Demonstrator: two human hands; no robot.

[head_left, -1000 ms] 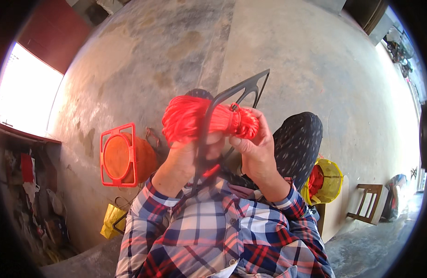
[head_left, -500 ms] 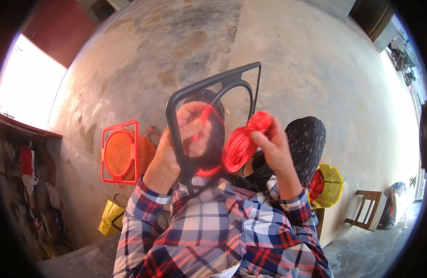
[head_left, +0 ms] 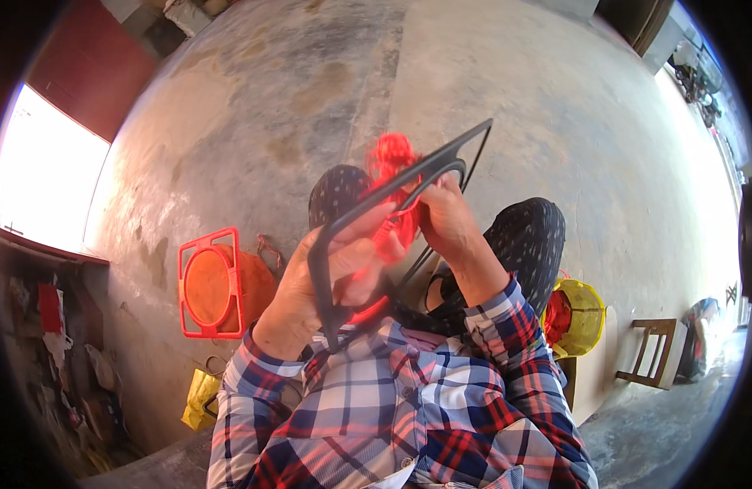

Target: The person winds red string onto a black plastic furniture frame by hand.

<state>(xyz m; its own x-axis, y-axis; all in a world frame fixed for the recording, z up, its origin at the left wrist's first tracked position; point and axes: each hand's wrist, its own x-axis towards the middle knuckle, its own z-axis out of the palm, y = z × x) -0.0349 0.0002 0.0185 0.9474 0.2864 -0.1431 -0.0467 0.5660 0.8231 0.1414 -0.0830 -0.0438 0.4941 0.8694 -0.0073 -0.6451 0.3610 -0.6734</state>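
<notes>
A flat black frame (head_left: 447, 155) with a round ring in its middle is tilted up in front of my body. Its left side is in my left hand (head_left: 343, 269), whose fingers are closed round it with some red strand close by. A bundle of red cord (head_left: 390, 155) shows at the frame's far side, blurred by motion. My right hand (head_left: 447, 213) is at the ring, fingers closed on the cord; the frame partly hides them. Below my left hand, a red curved piece (head_left: 369, 311) lies near my lap.
On the floor at left stands an orange round object with a red frame (head_left: 184, 285) against it. A yellow bag (head_left: 198, 399) lies nearer. At right are a yellow basket (head_left: 588, 318) with red stuff inside and a small wooden stool (head_left: 654, 354). My knees flank the work.
My right hand has carried the red cord bundle left and up to the frame's ring, and the bundle now shows beyond the frame. The frame has tilted, its far corner swinging right.
</notes>
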